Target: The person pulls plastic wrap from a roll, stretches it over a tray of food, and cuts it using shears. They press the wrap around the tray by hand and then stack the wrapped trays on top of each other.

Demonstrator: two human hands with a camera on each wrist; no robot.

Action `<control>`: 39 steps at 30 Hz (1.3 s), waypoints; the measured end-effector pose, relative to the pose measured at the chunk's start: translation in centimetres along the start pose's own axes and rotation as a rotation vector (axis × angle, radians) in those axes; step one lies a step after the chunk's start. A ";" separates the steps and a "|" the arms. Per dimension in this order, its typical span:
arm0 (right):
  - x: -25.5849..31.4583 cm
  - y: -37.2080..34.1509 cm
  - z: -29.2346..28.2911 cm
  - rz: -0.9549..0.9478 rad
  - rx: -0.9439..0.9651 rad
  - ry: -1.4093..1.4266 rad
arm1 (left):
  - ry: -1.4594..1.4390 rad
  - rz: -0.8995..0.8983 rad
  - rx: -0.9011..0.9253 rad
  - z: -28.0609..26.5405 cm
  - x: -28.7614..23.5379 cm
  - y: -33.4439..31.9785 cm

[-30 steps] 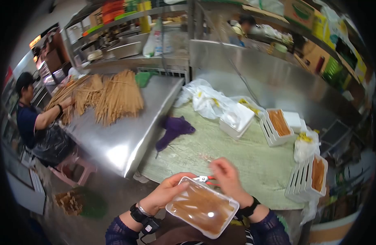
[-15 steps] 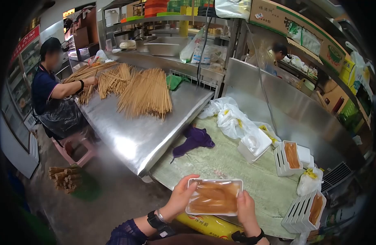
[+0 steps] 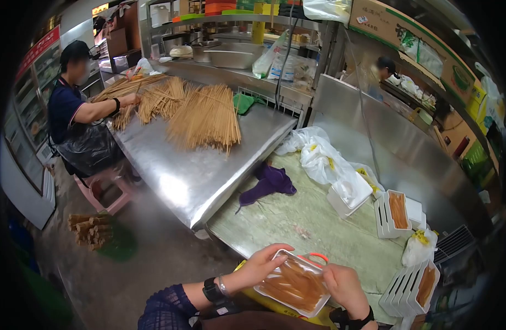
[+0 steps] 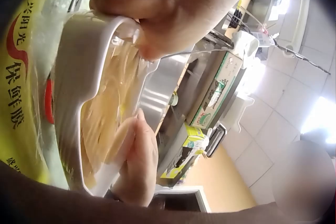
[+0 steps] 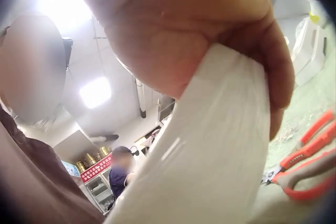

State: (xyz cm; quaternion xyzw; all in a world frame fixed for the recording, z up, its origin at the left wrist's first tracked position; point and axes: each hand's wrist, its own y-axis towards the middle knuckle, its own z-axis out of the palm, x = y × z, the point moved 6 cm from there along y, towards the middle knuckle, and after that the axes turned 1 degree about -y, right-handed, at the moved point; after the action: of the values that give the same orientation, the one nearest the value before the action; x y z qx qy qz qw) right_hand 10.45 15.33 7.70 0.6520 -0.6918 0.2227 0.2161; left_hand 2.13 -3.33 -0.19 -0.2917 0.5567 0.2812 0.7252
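Over the near edge of the green-topped table [image 3: 258, 223], I hold a white tray [image 4: 79, 71] of brown strips [image 3: 297, 283] at a slant, clear film across it. The fingers of my left hand [image 3: 266, 263] pinch one end, the thumb lapping over the rim; those of my right hand [image 3: 346, 283] pinch the opposite end. Below the tray is a yellow package [image 4: 21, 66] with printed characters, and on the table just beyond lies a red-handled tool [image 5: 294, 155]. Farther off I see a crumpled purple cloth [image 3: 269, 184], white plastic bags [image 3: 321, 159], and, to my right, two stacks of filled trays [image 3: 393, 214]. Past these, at my left, long thin sticks [image 3: 209, 118] lie heaped on a steel table [image 3: 154, 146], where a person [image 3: 71, 118] sits with one arm reaching to them.
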 end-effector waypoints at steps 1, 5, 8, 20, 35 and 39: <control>0.4 -0.1 0.1 -0.039 0.031 -0.069 | 0.001 0.000 0.029 0.3 -0.1 0.1; -0.7 0.1 0.8 -0.048 0.032 0.034 | -0.066 -0.029 0.092 1.0 -1.2 0.5; -2.2 0.3 0.5 0.145 0.096 0.218 | -0.012 -0.120 0.137 0.8 -0.3 1.5; -6.1 1.4 -3.6 0.293 0.015 0.671 | -0.077 0.037 0.288 -0.9 -0.7 -0.3; -6.2 0.0 -3.1 0.242 0.236 0.640 | 0.132 0.251 0.138 -2.2 -2.1 -0.4; -3.5 -1.2 -1.6 0.087 0.453 0.512 | 0.282 0.504 0.223 -1.4 -4.8 -0.3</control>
State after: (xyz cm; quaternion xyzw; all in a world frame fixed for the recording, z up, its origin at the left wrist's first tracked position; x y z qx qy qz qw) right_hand 11.88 19.07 6.96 0.5761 -0.5754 0.5362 0.2227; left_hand 0.36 -4.96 4.18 -0.0990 0.7339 0.3464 0.5758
